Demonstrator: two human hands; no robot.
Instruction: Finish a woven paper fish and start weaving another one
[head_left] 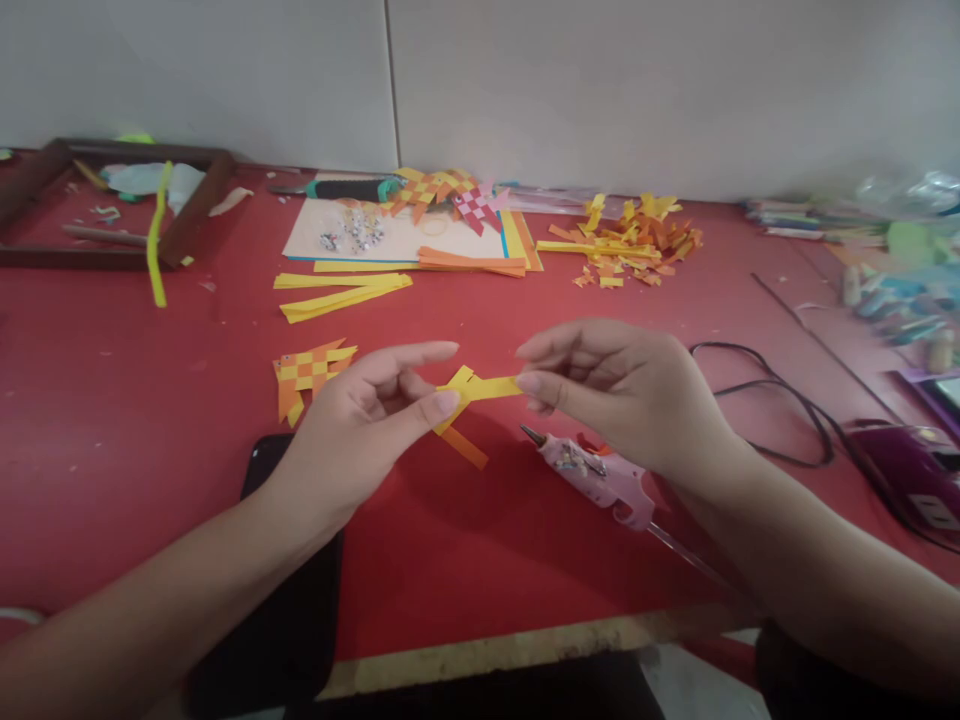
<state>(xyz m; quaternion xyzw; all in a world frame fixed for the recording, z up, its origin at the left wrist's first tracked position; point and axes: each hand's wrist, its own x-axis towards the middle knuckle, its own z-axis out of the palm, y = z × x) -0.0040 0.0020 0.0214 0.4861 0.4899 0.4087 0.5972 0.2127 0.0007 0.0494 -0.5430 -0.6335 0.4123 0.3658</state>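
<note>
Between thumb and fingers, my left hand (367,410) pinches a folded yellow paper strip (459,388) above the red table. My right hand (607,385) grips the far end of this yellow strip, which stretches between both hands. An orange paper strip (466,447) hangs down from the folded part near my left thumb. Beneath my right hand lies a pink glue gun (592,475), its nozzle pointing to the upper left. A woven orange and yellow paper fish (304,370) rests beside my left hand, partly hidden by it.
A black phone (300,610) lies under my left forearm. Yellow strips (337,290), a pile of orange and yellow scraps (637,240) and paper sheets (442,235) lie farther back. At far left is a brown frame (202,200); at right, a black cable (780,385) and purple device (907,470).
</note>
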